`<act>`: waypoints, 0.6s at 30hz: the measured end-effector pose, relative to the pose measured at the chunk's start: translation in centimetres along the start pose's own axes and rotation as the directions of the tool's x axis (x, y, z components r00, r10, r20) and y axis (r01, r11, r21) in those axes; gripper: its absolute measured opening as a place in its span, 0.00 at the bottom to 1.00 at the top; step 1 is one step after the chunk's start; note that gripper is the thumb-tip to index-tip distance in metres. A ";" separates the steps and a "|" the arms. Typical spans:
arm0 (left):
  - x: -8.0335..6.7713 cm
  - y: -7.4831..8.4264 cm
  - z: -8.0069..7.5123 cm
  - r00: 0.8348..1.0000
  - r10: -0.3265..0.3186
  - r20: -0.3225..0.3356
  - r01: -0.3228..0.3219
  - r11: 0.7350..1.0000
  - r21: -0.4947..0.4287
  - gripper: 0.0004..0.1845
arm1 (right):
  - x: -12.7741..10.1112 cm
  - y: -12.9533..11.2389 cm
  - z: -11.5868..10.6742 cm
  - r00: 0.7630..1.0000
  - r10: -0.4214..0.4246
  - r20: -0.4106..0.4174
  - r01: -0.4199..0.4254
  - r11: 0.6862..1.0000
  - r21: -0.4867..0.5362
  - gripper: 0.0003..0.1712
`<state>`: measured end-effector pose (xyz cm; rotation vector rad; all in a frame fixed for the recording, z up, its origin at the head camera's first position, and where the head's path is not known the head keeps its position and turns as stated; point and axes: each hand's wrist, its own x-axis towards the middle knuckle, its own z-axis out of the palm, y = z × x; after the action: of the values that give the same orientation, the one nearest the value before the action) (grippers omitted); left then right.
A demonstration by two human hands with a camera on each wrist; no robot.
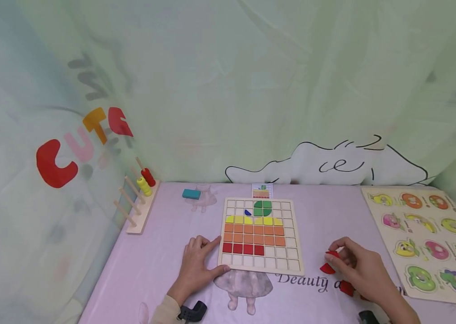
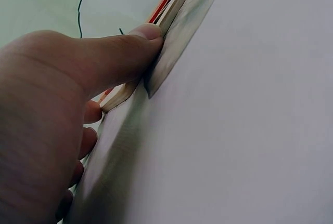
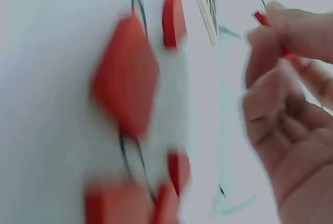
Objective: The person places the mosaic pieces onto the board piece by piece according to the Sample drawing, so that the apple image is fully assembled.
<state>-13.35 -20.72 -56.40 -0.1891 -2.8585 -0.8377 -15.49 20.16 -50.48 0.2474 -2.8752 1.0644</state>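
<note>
Head view: the left hand [image 1: 197, 265] braces the grid board [image 1: 261, 235] mid-surface, fingers flat; the right hand [image 1: 359, 265] has its grip pinched on a red tile [image 1: 333, 254] beside loose red tiles [image 1: 327, 269]. Four red squares sit; two rows stay bare. Readable: "CUT", "Beauty".

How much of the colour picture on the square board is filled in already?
On the wooden grid board, the green top, a blue bit, the yellow row, two orange rows and four red squares are in. The right hand pinches a red tile, with more red pieces loose beside it. The left hand presses the board's edge. The rest of the red row is unfilled, as is the bottom row.
</note>
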 end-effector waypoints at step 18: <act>0.0 0.1 0.0 1.000 -0.019 0.016 0.020 1.000 -0.012 0.44 | 4.3 -5.7 6.9 0.991 -0.023 0.129 0.004 0.990 0.140 0.19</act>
<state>-13.36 -20.64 -56.31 -0.1701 -2.8749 -0.8612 -18.77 10.87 -51.53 0.3569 -2.9097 1.2953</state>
